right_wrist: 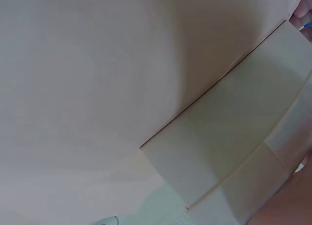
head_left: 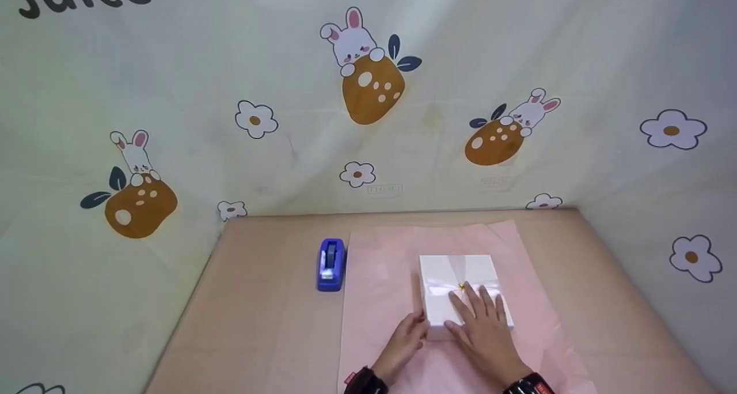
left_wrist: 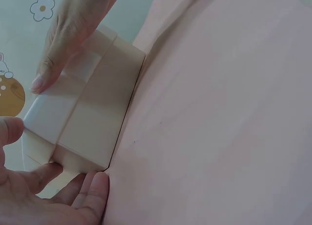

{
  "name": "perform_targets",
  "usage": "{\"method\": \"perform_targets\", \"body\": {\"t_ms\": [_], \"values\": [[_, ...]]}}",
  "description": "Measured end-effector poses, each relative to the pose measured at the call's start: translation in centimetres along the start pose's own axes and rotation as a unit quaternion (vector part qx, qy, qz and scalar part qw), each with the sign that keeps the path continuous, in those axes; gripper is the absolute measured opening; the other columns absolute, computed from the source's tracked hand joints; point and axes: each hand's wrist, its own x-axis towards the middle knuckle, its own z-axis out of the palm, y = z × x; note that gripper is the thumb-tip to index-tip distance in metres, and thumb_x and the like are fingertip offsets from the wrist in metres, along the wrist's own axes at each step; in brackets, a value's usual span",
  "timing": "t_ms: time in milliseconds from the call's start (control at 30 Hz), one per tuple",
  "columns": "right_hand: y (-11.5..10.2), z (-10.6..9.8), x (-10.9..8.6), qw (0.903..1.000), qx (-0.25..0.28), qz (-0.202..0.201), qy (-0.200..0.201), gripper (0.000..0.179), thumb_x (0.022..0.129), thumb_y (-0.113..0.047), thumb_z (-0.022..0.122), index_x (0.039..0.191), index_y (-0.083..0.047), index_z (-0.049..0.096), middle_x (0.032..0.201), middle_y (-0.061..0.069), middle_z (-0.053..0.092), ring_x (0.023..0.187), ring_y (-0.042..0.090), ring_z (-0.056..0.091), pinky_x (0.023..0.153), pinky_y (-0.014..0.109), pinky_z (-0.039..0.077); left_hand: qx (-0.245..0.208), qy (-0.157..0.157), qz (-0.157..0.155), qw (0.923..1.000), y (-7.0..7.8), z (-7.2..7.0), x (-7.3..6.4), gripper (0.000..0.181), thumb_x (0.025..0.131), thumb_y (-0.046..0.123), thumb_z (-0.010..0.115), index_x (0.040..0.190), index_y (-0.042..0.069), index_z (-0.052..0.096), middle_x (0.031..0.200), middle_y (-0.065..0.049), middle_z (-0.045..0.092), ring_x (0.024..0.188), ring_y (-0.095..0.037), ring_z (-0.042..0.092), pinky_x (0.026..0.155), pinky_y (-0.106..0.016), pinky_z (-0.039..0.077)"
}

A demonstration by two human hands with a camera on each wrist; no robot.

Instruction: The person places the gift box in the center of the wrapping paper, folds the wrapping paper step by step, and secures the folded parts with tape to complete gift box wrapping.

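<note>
A white gift box [head_left: 440, 265] with a pale ribbon crossed over its lid and a small gold piece at the centre lies on a sheet of pink wrapping paper [head_left: 380, 302]. My left hand [head_left: 403, 339] holds the near left corner of the box. In the left wrist view, the left thumb touches the lid's edge and the curled fingers [left_wrist: 95, 188] reach the bottom edge, against the paper. Spread across the lid, my right hand [head_left: 486, 330] rests with straight fingers on its near right part. The right wrist view shows mostly the box's side [right_wrist: 219, 122].
A blue tape dispenser [head_left: 330, 267] stands just left of the paper. The table [head_left: 259, 302] is tan. Behind it hangs a pale curtain [head_left: 288, 65] printed with rabbits and flowers. The paper's right part is creased.
</note>
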Motion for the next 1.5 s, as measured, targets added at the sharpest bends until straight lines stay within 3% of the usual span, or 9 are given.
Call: {"method": "perform_targets", "body": {"t_ms": [233, 433, 567, 633, 700, 900, 1100, 1300, 1500], "values": [[0.1, 0.4, -0.2, 0.9998, -0.018, 0.004, 0.002, 0.058, 0.093, -0.056, 0.038, 0.131, -0.015, 0.052, 0.138, 0.017, 0.045, 0.126, 0.045, 0.038, 0.102, 0.063, 0.023, -0.026, -0.007, -0.035, 0.999, 0.5, -0.9, -0.2, 0.06, 0.094, 0.033, 0.05, 0.14, -0.002, 0.033, 0.134, -0.021, 0.049, 0.108, -0.027, 0.059, 0.089, -0.039, 0.05], [0.0, 0.3, -0.3, 0.9999, -0.01, 0.01, -0.005, 0.055, 0.092, -0.052, 0.044, 0.132, -0.015, 0.052, 0.14, 0.018, 0.043, 0.128, 0.045, 0.036, 0.103, 0.063, 0.02, 0.003, 0.034, 0.05, 0.9981, 1.6, -4.3, -1.4, 0.046, 0.095, 0.019, 0.051, 0.133, -0.004, 0.042, 0.128, -0.026, 0.049, 0.109, -0.036, 0.055, 0.091, -0.045, 0.048], [-0.1, 0.4, -0.3, 0.9999, -0.008, 0.008, -0.007, 0.054, 0.091, -0.051, 0.046, 0.132, -0.016, 0.052, 0.14, 0.018, 0.043, 0.128, 0.045, 0.036, 0.103, 0.064, 0.02, 0.166, 0.155, 0.103, 0.9684, 2.1, -7.3, -2.0, 0.035, 0.089, 0.013, 0.055, 0.121, -0.001, 0.052, 0.123, -0.025, 0.052, 0.111, -0.041, 0.05, 0.093, -0.052, 0.042], [-0.1, 0.4, -0.3, 0.9999, -0.009, 0.01, -0.009, 0.054, 0.091, -0.05, 0.046, 0.132, -0.016, 0.052, 0.14, 0.017, 0.043, 0.128, 0.045, 0.036, 0.103, 0.064, 0.02, 0.215, 0.197, 0.09, 0.9522, 2.0, -8.7, -2.1, 0.037, 0.087, 0.012, 0.057, 0.121, -0.002, 0.051, 0.121, -0.026, 0.051, 0.111, -0.044, 0.048, 0.094, -0.055, 0.04], [-0.1, 0.4, -0.4, 0.9998, -0.01, 0.011, -0.011, 0.054, 0.091, -0.051, 0.045, 0.132, -0.016, 0.051, 0.14, 0.017, 0.043, 0.128, 0.045, 0.036, 0.103, 0.064, 0.02, 0.224, 0.209, 0.068, 0.9496, 1.8, -9.9, -2.0, 0.042, 0.087, 0.011, 0.057, 0.124, -0.006, 0.046, 0.121, -0.03, 0.047, 0.112, -0.047, 0.046, 0.095, -0.056, 0.038], [0.0, 0.4, -0.4, 0.9998, -0.013, 0.009, -0.007, 0.055, 0.091, -0.052, 0.044, 0.133, -0.017, 0.051, 0.14, 0.017, 0.043, 0.128, 0.045, 0.036, 0.103, 0.064, 0.02, 0.116, 0.188, 0.001, 0.9754, 1.3, -12.1, -1.7, 0.062, 0.087, 0.011, 0.056, 0.135, -0.013, 0.026, 0.13, -0.043, 0.034, 0.118, -0.051, 0.042, 0.09, -0.052, 0.046], [-0.2, 0.1, -0.3, 0.9999, 0.005, 0.01, -0.005, 0.054, 0.089, -0.047, 0.05, 0.134, -0.015, 0.05, 0.141, 0.018, 0.042, 0.129, 0.045, 0.035, 0.103, 0.064, 0.019, 0.003, 0.15, -0.065, 0.9865, 1.8, -13.3, -1.8, 0.077, 0.086, 0.014, 0.059, 0.14, -0.012, 0.011, 0.127, -0.038, 0.04, 0.093, -0.029, 0.06, 0.076, -0.037, 0.053], [-0.2, 0.1, -0.4, 0.9999, 0.005, 0.01, 0.0, 0.053, 0.089, -0.045, 0.052, 0.132, -0.015, 0.051, 0.14, 0.018, 0.043, 0.129, 0.045, 0.034, 0.102, 0.064, 0.019, 0.051, 0.033, -0.074, 0.9954, 3.0, -13.5, -2.3, 0.031, 0.091, 0.023, 0.054, 0.099, -0.007, 0.054, 0.068, -0.001, 0.057, 0.054, -0.007, 0.053, 0.049, -0.018, 0.045], [-0.2, 0.1, -0.4, 0.9999, 0.006, 0.013, -0.004, 0.053, 0.09, -0.046, 0.05, 0.133, -0.015, 0.051, 0.141, 0.017, 0.042, 0.129, 0.045, 0.034, 0.103, 0.064, 0.018, 0.097, 0.011, -0.009, 0.9952, 5.6, -12.2, -2.5, 0.021, 0.09, 0.019, 0.055, 0.073, 0.01, 0.047, 0.067, 0.003, 0.051, 0.055, -0.008, 0.053, 0.05, -0.021, 0.048]]}}
